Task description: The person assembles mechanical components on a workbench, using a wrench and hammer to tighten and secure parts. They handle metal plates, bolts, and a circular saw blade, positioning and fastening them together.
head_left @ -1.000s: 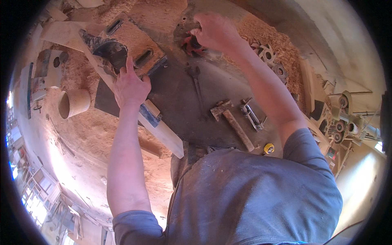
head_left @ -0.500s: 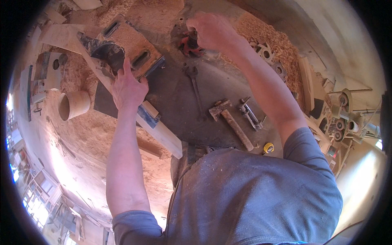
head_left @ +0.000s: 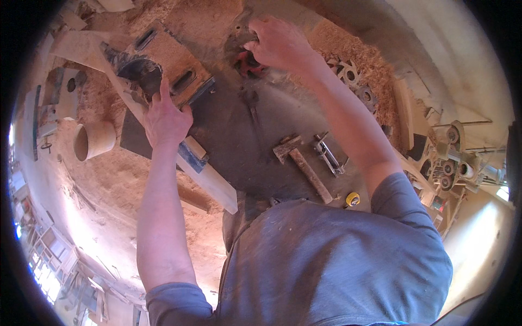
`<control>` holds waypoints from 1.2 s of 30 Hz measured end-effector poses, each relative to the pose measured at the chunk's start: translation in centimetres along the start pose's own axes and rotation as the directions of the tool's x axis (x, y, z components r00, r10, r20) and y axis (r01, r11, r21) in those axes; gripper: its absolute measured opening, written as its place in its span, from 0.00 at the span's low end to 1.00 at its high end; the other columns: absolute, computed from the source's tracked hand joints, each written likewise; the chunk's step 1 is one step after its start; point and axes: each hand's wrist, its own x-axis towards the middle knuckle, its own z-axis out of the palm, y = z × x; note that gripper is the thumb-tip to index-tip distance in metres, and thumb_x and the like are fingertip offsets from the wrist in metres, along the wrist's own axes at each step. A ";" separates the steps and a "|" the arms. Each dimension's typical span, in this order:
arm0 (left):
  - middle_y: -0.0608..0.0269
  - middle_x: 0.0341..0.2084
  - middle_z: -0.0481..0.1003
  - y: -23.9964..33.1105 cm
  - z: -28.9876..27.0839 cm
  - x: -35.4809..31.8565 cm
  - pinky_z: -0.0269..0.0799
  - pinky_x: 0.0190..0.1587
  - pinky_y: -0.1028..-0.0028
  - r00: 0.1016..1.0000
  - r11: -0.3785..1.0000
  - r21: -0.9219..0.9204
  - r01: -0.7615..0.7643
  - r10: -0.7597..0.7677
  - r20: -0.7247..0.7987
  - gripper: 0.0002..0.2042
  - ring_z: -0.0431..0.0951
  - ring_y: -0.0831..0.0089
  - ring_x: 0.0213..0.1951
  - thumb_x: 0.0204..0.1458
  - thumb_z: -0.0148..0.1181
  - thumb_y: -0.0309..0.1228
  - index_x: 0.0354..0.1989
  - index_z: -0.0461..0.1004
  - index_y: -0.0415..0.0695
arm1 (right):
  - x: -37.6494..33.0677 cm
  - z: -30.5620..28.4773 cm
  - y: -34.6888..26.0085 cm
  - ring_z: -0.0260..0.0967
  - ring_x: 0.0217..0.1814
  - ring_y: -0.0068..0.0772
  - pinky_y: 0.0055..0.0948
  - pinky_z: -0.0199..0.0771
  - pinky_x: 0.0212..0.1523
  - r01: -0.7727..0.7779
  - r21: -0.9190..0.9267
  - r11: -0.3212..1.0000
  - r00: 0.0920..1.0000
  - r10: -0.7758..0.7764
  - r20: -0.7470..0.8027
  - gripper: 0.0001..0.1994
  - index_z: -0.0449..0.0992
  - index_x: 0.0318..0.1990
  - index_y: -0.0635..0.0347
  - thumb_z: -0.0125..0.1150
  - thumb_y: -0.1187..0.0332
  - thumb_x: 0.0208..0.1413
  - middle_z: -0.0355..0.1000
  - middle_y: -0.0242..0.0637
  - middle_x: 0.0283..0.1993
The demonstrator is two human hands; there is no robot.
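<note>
sawdust-strewn workshop floor [head_left: 98, 228], warm light

Left hand [head_left: 165, 117], fingers spread flat, reaches toward 11 o'clock; right hand [head_left: 280, 43], fingers curled closed, extends toward 12 o'clock.

The right hand [head_left: 280, 43], at twelve o'clock, covers most of a small red object [head_left: 249, 64]; its shape cannot be made out, and the fingers are blurred. The left hand [head_left: 166, 119], at ten o'clock, hides part of the long pale board [head_left: 209, 182] under its palm. The person's grey shirt [head_left: 326, 261] blocks the near edge of the dark table [head_left: 244, 146] at six o'clock. Small wheeled parts [head_left: 448, 168] at three o'clock are too small and bent to identify. Shelves [head_left: 46, 255] at eight o'clock dissolve in glare.
</note>
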 end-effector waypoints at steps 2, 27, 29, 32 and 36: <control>0.44 0.56 0.74 -0.6 0.7 0.0 0.71 0.62 0.53 0.998 0.999 0.018 -0.028 0.029 -0.061 0.41 0.77 0.49 0.58 0.55 0.64 0.38 0.77 0.53 0.50 | 0.6 -1.6 -1.4 0.74 0.55 0.55 0.50 0.76 0.52 -0.177 -0.087 0.980 0.958 0.192 0.211 0.07 0.80 0.40 0.58 0.64 0.73 0.53 0.77 0.47 0.50; 0.44 0.53 0.75 -0.5 0.8 0.1 0.71 0.61 0.53 0.996 0.999 -0.003 -0.041 0.040 -0.078 0.41 0.78 0.48 0.56 0.54 0.65 0.37 0.77 0.54 0.49 | 0.5 -0.3 1.0 0.77 0.50 0.57 0.51 0.77 0.44 0.169 -0.091 0.982 0.982 -0.159 0.100 0.07 0.79 0.38 0.56 0.63 0.73 0.51 0.78 0.48 0.42; 0.44 0.53 0.75 -0.6 0.7 0.0 0.71 0.61 0.53 0.997 0.999 -0.007 -0.035 0.035 -0.073 0.41 0.78 0.48 0.56 0.54 0.65 0.37 0.77 0.54 0.49 | 0.8 -0.8 1.2 0.76 0.52 0.56 0.51 0.77 0.46 0.288 -0.059 0.956 0.952 -0.279 0.126 0.08 0.79 0.39 0.55 0.62 0.74 0.49 0.78 0.48 0.42; 0.44 0.56 0.74 -0.4 0.7 0.1 0.70 0.63 0.52 0.999 0.999 -0.028 -0.016 0.014 -0.050 0.41 0.76 0.48 0.59 0.55 0.65 0.37 0.77 0.53 0.51 | 1.3 -0.1 2.4 0.75 0.55 0.55 0.50 0.77 0.50 0.134 0.027 0.991 0.955 -0.136 0.263 0.11 0.79 0.40 0.56 0.60 0.75 0.47 0.78 0.49 0.45; 0.44 0.62 0.71 -0.1 0.2 0.2 0.67 0.67 0.51 1.000 0.999 -0.050 0.019 -0.018 0.012 0.41 0.73 0.46 0.63 0.57 0.65 0.37 0.78 0.52 0.53 | 0.2 0.7 1.6 0.76 0.52 0.57 0.51 0.77 0.49 0.068 0.074 0.995 0.995 -0.063 -0.073 0.11 0.81 0.42 0.57 0.62 0.73 0.49 0.79 0.49 0.48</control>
